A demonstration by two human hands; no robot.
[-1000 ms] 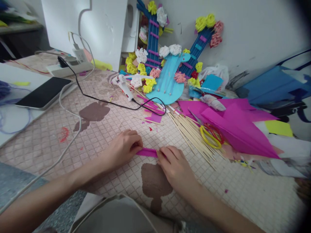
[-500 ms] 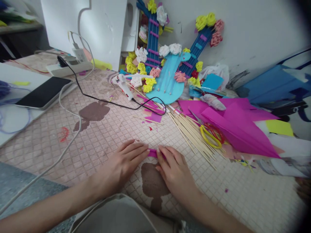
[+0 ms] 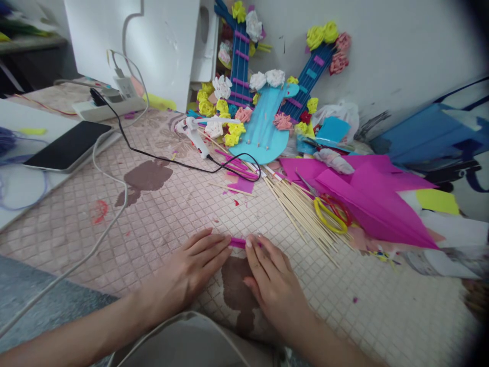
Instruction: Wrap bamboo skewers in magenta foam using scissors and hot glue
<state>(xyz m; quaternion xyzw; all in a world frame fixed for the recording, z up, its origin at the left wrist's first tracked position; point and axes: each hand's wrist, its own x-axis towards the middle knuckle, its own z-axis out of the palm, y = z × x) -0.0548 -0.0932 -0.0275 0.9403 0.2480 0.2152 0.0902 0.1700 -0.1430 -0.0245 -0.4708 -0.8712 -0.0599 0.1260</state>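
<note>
A narrow magenta paper strip (image 3: 239,242) lies on the tiled table cover (image 3: 171,214) in front of me. My left hand (image 3: 191,267) lies flat with fingers stretched out, its fingertips pressing the strip's left end. My right hand (image 3: 273,283) is also flat, its fingertips on the strip's right end. Most of the strip is hidden under the fingers; only a short middle piece shows.
A bundle of thin wooden sticks (image 3: 301,211) and yellow-handled scissors (image 3: 330,214) lie right of my hands, beside magenta paper sheets (image 3: 367,196). Blue paper guitars with paper flowers (image 3: 263,102) lean on the wall. A glue gun (image 3: 194,135), phone (image 3: 69,145) and power strip (image 3: 110,104) are at left.
Both hands went from pinching the strip to lying flat on it and slid toward me. The visible part of the strip has become thinner and shorter.
</note>
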